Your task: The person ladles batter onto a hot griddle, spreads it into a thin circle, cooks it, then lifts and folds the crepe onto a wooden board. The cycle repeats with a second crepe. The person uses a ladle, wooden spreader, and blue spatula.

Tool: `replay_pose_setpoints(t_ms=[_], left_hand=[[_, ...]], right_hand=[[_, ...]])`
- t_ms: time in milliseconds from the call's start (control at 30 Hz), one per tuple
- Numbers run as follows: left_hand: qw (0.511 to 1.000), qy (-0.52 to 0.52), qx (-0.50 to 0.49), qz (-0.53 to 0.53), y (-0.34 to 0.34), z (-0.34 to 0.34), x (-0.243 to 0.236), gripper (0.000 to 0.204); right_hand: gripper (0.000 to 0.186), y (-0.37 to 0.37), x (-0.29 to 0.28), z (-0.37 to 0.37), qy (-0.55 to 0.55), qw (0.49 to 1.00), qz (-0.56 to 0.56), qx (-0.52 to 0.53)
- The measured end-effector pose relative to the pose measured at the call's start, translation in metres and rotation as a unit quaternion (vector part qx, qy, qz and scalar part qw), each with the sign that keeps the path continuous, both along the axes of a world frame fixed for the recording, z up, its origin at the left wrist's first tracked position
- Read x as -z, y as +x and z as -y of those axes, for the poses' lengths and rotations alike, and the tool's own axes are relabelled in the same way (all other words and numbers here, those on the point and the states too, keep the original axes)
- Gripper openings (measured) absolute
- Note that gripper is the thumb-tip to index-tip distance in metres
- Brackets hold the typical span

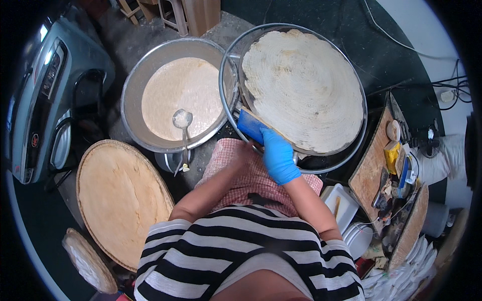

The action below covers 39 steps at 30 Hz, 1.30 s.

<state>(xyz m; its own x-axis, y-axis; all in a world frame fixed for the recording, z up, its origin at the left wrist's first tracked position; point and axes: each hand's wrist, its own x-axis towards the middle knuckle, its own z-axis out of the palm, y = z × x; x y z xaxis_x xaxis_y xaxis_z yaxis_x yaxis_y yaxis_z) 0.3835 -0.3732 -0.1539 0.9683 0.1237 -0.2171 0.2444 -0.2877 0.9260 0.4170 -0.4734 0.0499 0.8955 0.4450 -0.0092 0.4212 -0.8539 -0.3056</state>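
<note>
My right hand (276, 155), in a blue glove, grips a blue scraper (251, 124) with a light edge at the lower-left side of a round griddle (301, 85), which carries a thin, pale spread layer inside a metal ring frame (363, 90). My left hand (246, 154), bare and blurred, is low beside that frame, just left of my right hand; its fingers are unclear. To the left, a large metal basin (135, 95) holds creamy batter (170, 90) with a ladle (182, 120) resting in it.
A round, pale-tan stack (115, 200) sits lower left, below a grey-blue machine (55, 95). Wooden stools (175, 17) stand behind the basin. At right are a wooden board with small items (366, 170), white containers (341, 203), cables (447, 80) and piled white packages (401, 266).
</note>
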Motion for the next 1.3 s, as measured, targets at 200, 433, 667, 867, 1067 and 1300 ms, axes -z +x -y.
replay_pose_setpoints(t_ms=[200,433,667,867,1067,1300], left_hand=[[0.973,-0.1,0.174,0.118,-0.028,0.035,-0.025,0.028],[0.915,-0.323,-0.199,-0.139,0.071,-0.084,-0.043,0.024],[0.889,-0.408,-0.182,-0.096,0.01,-0.013,-0.032,0.018],[0.95,-0.311,0.007,0.043,-0.017,0.032,-0.024,0.023],[0.911,-0.355,-0.201,-0.068,0.083,-0.079,-0.026,0.034],[0.939,-0.317,-0.1,-0.087,0.003,0.001,-0.032,0.033]], right_hand=[[0.037,0.011,0.003,-0.001,0.006,1.0,0.018,0.009],[0.035,0.038,0.008,-0.024,-0.014,1.0,0.014,-0.009],[0.032,0.053,0.013,-0.028,-0.003,0.999,0.04,-0.004],[0.029,0.073,0.023,-0.03,-0.023,0.998,0.058,0.007],[0.023,0.103,0.027,-0.044,-0.044,0.997,0.06,-0.006],[0.016,0.113,0.029,-0.054,-0.048,0.994,0.094,-0.018]])
